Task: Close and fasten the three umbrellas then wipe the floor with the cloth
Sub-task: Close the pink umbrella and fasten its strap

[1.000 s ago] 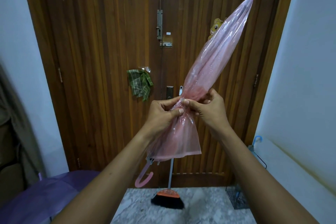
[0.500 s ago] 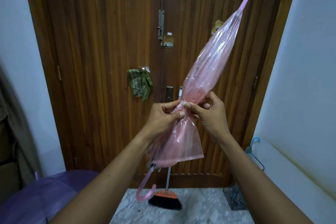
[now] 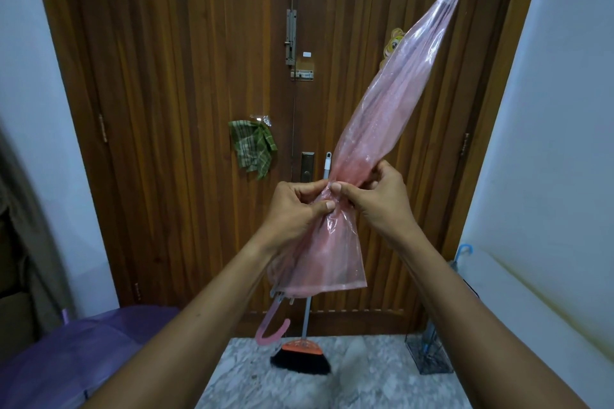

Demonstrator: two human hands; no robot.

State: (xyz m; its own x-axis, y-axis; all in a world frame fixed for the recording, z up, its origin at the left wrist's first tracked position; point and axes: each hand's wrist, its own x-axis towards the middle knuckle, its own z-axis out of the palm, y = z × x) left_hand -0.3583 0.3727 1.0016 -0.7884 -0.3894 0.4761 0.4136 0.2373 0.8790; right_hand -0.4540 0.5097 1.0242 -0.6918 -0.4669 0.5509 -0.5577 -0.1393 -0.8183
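A closed, see-through pink umbrella [image 3: 392,103] slants up to the right, tip near the top right corner, curved pink handle hanging low over the floor. My left hand [image 3: 292,209] and my right hand [image 3: 375,199] both pinch its gathered canopy at the narrow middle, fingertips meeting there. An open purple umbrella [image 3: 66,359] lies at the bottom left. A blue-handled umbrella [image 3: 460,256] stands folded in a wire stand [image 3: 428,359] at the right. A green checked cloth [image 3: 254,146] hangs on the door handle.
A wooden double door [image 3: 186,109] fills the view ahead. A broom [image 3: 302,355] with an orange head leans against it over the marble floor [image 3: 365,382]. White walls stand on both sides, with a low ledge at the right.
The pink umbrella's tip swung left and then back up to the right. Both hands stayed pinched on its middle, shifting only slightly.
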